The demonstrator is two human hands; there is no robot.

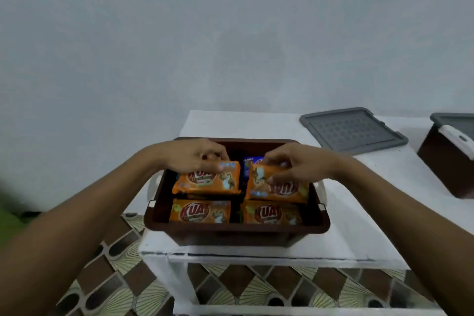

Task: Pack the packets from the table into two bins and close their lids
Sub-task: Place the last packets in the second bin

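So there's an open brown bin [236, 229] sitting in the lower middle of the frame on a white table [359, 226], and both hands are over it at once. The left hand [195, 158] has its fingers pinched on the top edge of an orange packet [207, 182] in the bin's back left corner, and the right hand [289, 163] is pinching a second orange packet [277, 187] in the back right, tilted a bit. Two more orange packets [201, 211] lie flat along the front of the bin, side by side, and a blue packet [249, 163] peeks out between the hands at the back. Over in the right of the frame a grey lid [352, 131] lies flat on the table, and at the far right edge there's a second brown bin [448, 159] with its grey lid on.
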